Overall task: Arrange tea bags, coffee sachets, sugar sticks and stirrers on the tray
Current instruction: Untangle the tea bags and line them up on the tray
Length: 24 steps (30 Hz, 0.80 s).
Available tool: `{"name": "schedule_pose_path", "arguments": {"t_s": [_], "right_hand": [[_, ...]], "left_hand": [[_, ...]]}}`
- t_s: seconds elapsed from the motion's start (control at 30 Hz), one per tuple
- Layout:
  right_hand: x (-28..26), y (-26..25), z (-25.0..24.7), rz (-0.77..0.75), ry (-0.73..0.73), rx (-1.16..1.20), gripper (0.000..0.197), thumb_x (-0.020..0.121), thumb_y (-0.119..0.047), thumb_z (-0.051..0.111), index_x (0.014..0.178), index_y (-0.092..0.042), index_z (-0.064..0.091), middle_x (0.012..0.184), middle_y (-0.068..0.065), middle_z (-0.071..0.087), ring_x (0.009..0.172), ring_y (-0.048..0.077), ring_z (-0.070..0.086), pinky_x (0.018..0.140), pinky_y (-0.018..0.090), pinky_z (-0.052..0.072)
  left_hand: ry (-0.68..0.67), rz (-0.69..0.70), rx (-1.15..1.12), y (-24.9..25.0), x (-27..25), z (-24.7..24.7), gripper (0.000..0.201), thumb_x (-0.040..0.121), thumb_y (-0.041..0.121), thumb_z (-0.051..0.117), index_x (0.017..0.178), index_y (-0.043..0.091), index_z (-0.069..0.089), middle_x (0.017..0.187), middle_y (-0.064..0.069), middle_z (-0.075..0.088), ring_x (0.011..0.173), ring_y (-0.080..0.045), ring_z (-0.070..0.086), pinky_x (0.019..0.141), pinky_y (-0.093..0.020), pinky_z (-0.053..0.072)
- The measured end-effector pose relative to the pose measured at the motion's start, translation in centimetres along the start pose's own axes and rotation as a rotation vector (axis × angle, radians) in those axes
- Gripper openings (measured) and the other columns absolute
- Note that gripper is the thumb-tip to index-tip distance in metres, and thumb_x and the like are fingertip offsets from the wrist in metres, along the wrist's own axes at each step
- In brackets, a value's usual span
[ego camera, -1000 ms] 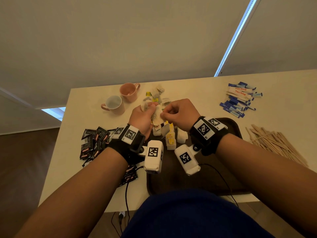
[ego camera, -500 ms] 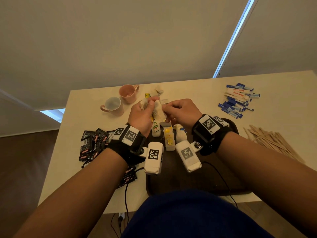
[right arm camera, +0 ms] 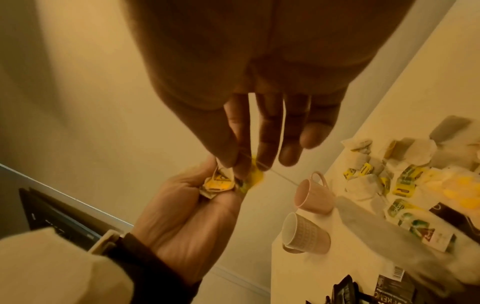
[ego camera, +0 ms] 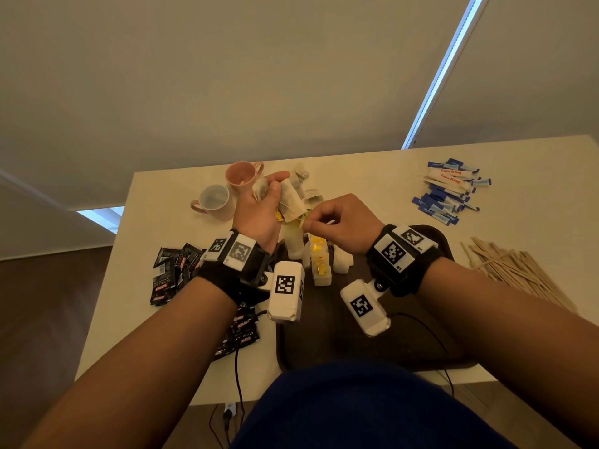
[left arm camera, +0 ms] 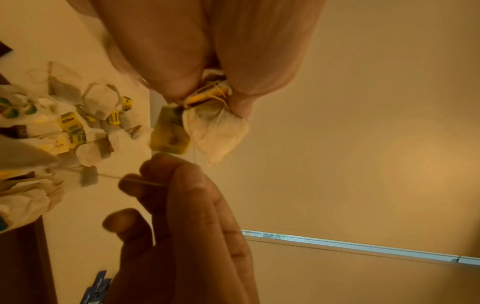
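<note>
My left hand point(ego camera: 264, 205) is raised above the far edge of the dark tray point(ego camera: 421, 345) and grips a bunch of white tea bags point(ego camera: 293, 202) with yellow tags point(left arm camera: 213, 131) point(right arm camera: 219, 184). My right hand point(ego camera: 327, 222) pinches a thin tea bag string point(left arm camera: 141, 181) with a yellow tag point(right arm camera: 253, 179) beside that bunch. Tea bags point(ego camera: 319, 264) stand in rows on the tray's far end. More loose tea bags point(ego camera: 301, 178) lie on the table behind the hands.
Two pink cups point(ego camera: 214, 202) point(ego camera: 241, 175) stand at the back left. Black coffee sachets point(ego camera: 173, 270) lie left of the tray, blue and white sugar sticks point(ego camera: 449, 192) at the back right, and wooden stirrers point(ego camera: 518, 273) at the right. A cable point(ego camera: 238, 377) hangs over the front edge.
My left hand has lifted and tilted back with its bunch of tea bags. My right hand has drawn slightly to the right, pulling a string taut.
</note>
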State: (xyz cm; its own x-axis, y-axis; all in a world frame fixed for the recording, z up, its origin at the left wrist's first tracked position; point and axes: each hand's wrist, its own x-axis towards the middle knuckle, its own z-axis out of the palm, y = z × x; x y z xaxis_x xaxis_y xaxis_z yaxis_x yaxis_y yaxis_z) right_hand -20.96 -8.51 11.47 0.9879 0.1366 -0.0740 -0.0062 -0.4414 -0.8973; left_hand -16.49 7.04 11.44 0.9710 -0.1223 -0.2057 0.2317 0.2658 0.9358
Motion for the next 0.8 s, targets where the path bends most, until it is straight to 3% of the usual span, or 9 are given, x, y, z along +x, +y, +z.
{"name": "schedule_pose_path", "arguments": {"t_s": [0.17,0.23,0.37,0.43,0.5,0.6,0.7,0.8], "right_hand": [[-0.1,0.0,0.1,0.006,-0.021,0.067,0.014,0.090,-0.014,0.067,0.086,-0.003,0.074,0.079,0.006,0.074,0.073,0.014,0.071,0.073,0.023,0.057],[-0.1,0.0,0.1,0.034,-0.018,0.101,0.016,0.092,-0.013,0.065,0.088,0.001,0.072,0.075,0.012,0.073,0.068,0.018,0.071,0.068,0.024,0.058],[-0.3,-0.1,-0.2,0.071,0.008,0.134,0.017,0.093,-0.008,0.062,0.091,0.007,0.070,0.069,0.018,0.068,0.055,0.013,0.064,0.057,0.018,0.053],[-0.3,0.1,-0.5,0.092,0.013,0.158,0.016,0.093,-0.006,0.062,0.091,0.007,0.069,0.067,0.017,0.066,0.053,0.013,0.063,0.056,0.020,0.054],[-0.3,0.4,-0.7,0.108,0.013,0.141,0.014,0.093,-0.006,0.062,0.089,0.005,0.069,0.065,0.014,0.066,0.052,0.012,0.064,0.056,0.020,0.053],[-0.4,0.9,-0.7,0.120,-0.020,0.019,0.015,0.093,-0.012,0.063,0.089,0.000,0.071,0.069,0.012,0.070,0.056,0.014,0.067,0.059,0.023,0.056],[-0.4,1.5,-0.7,0.138,-0.004,0.000,0.013,0.092,-0.014,0.064,0.087,-0.005,0.072,0.071,0.010,0.072,0.063,0.018,0.070,0.068,0.031,0.060],[-0.3,1.6,-0.9,0.141,0.049,0.008,0.014,0.091,-0.016,0.066,0.087,-0.006,0.074,0.073,0.003,0.073,0.067,0.014,0.071,0.072,0.030,0.059]], "left_hand": [[0.016,-0.007,-0.015,-0.1,0.2,-0.1,0.023,0.104,0.009,0.041,0.107,0.008,0.064,0.107,-0.006,0.070,0.105,-0.024,0.068,0.090,-0.041,0.056],[0.018,-0.005,-0.026,0.0,0.4,-0.1,0.024,0.104,0.008,0.041,0.106,0.008,0.065,0.104,-0.004,0.072,0.102,-0.022,0.069,0.091,-0.041,0.056],[0.067,-0.001,-0.039,0.2,1.1,-0.6,0.026,0.103,0.008,0.045,0.098,0.013,0.069,0.097,0.002,0.074,0.096,-0.015,0.070,0.092,-0.041,0.054],[0.107,-0.043,-0.073,0.2,1.5,-1.1,0.022,0.103,0.010,0.048,0.100,0.012,0.070,0.104,-0.005,0.073,0.100,-0.020,0.070,0.094,-0.046,0.053],[0.166,-0.095,-0.108,0.2,1.9,-1.5,0.019,0.101,0.015,0.053,0.113,0.008,0.067,0.113,-0.010,0.071,0.106,-0.026,0.068,0.091,-0.047,0.055],[0.244,-0.132,-0.105,0.3,2.3,-2.0,0.021,0.098,0.017,0.059,0.115,0.005,0.061,0.107,-0.006,0.070,0.100,-0.024,0.068,0.083,-0.039,0.058],[0.226,-0.175,-0.140,0.1,2.6,-2.5,0.028,0.096,0.020,0.061,0.120,0.006,0.061,0.109,-0.007,0.072,0.100,-0.024,0.070,0.085,-0.044,0.058],[0.172,-0.197,-0.172,0.1,2.3,-2.5,0.013,0.098,0.005,0.053,0.100,0.009,0.066,0.088,-0.001,0.071,0.080,-0.015,0.070,0.068,-0.033,0.059]]}}
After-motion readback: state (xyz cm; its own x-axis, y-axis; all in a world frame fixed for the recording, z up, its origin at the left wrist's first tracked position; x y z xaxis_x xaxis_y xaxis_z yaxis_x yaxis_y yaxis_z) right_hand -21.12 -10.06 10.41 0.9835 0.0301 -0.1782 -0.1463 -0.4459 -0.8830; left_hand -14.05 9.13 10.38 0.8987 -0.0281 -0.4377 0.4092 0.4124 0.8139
